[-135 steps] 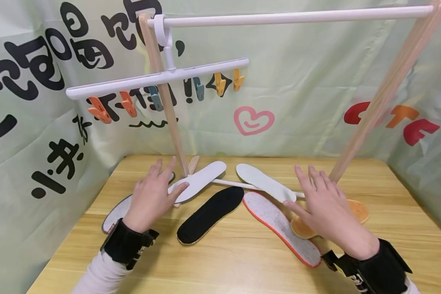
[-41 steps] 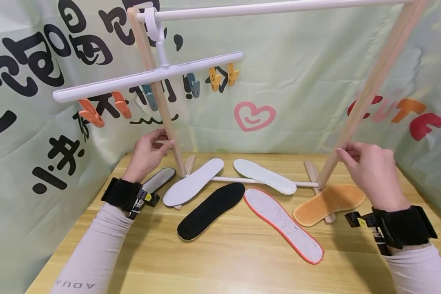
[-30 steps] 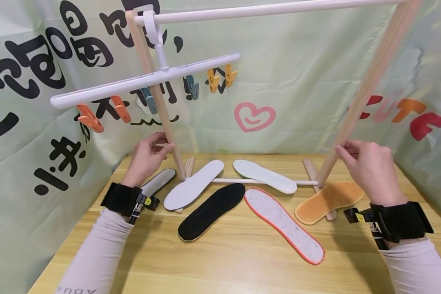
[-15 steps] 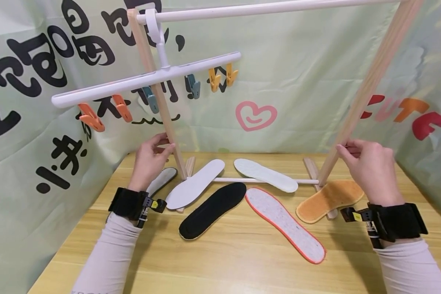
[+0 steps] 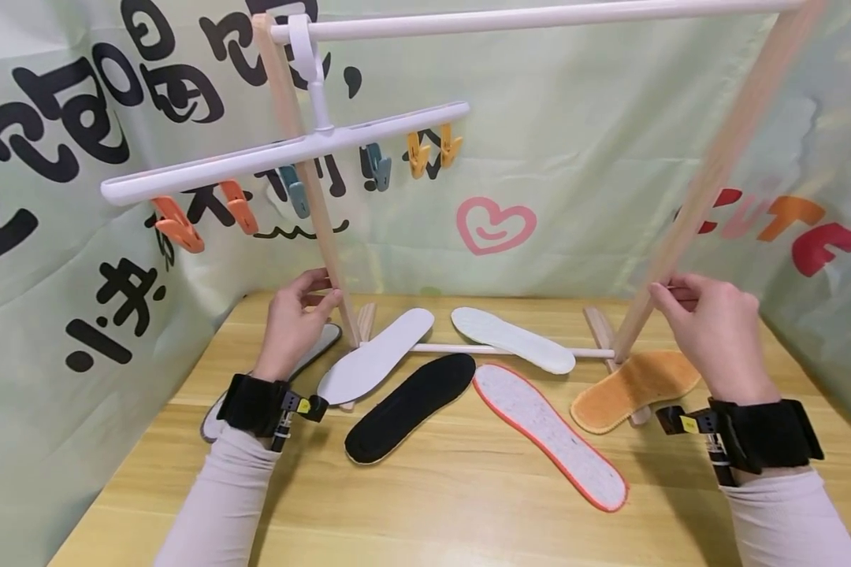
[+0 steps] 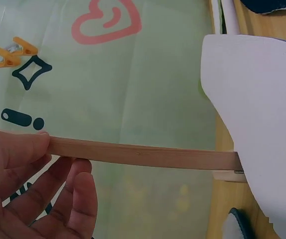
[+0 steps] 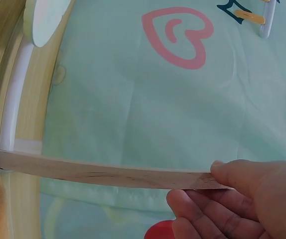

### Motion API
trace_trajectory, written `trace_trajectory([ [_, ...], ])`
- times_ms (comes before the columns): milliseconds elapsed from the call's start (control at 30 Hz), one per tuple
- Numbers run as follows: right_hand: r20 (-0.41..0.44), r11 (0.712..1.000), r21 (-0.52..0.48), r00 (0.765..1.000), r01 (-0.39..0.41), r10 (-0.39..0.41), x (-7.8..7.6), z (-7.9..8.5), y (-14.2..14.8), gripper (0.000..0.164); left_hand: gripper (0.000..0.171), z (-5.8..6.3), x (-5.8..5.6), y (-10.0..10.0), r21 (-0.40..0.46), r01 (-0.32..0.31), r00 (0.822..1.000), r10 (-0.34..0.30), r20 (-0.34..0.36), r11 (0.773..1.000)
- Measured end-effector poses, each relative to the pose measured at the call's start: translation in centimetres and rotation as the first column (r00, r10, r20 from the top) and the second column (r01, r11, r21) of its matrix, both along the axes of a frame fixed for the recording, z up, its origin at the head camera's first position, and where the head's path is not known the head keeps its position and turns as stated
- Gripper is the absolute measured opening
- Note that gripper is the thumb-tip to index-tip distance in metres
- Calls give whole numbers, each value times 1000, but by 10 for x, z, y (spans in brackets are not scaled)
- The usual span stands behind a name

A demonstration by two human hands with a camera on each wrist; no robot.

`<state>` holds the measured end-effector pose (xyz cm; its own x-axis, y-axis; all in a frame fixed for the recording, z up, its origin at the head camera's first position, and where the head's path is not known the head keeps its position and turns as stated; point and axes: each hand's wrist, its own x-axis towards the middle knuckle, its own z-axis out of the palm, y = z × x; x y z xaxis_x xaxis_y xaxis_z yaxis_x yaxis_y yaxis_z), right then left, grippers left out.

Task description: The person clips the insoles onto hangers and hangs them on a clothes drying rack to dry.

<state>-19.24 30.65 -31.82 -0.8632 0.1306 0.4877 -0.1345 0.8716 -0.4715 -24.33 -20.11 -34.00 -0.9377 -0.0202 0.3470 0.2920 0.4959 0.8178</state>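
My left hand (image 5: 294, 319) pinches the left wooden post (image 5: 319, 209) of a drying rack between thumb and fingers, low down near the table. On the other side my right hand (image 5: 712, 331) pinches the right post (image 5: 709, 169); the right wrist view shows the thumb above the post (image 7: 108, 173) and the fingers beneath. Hanging from the rack's white top bar (image 5: 553, 20) is a white hanger (image 5: 291, 150) with orange, blue and yellow clips. Between and beside my hands lie several insoles: white (image 5: 379, 354), pale (image 5: 514, 339), black (image 5: 411, 409), red-edged grey (image 5: 549, 437) and orange (image 5: 634, 391).
A dark-edged grey insole (image 5: 319, 342) lies partly behind my left wrist. The rack's white lower bar (image 5: 447, 348) runs along the back of the wooden table (image 5: 425, 520), under the two light insoles. A printed cloth (image 5: 567, 220) stands behind.
My hands hovered open over the insoles at first, then took hold of the two posts. Lately the left hand has slid slightly down its post, while the right has stayed nearly still.
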Motion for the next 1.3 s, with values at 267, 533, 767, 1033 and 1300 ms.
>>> trace_trajectory([
  [267,40,1000,11,999,3,-3,2,1,3,40,38,2,1,2,-63,-22,999,20,-30,998],
  [533,94,1000,16,995,-26,24,4,5,10,40,38,2,3,5,-79,-54,998,51,-43,995],
  [767,188,1000,10,982,-27,25,9,8,19,46,32,4,5,5,-74,-75,996,71,-56,994],
  [1033,256,1000,3,967,-15,14,14,10,28,55,27,4,4,3,-68,-72,996,67,-64,995],
  [1300,270,1000,14,963,-21,17,19,14,26,56,20,5,6,9,-64,-48,996,42,-82,997],
])
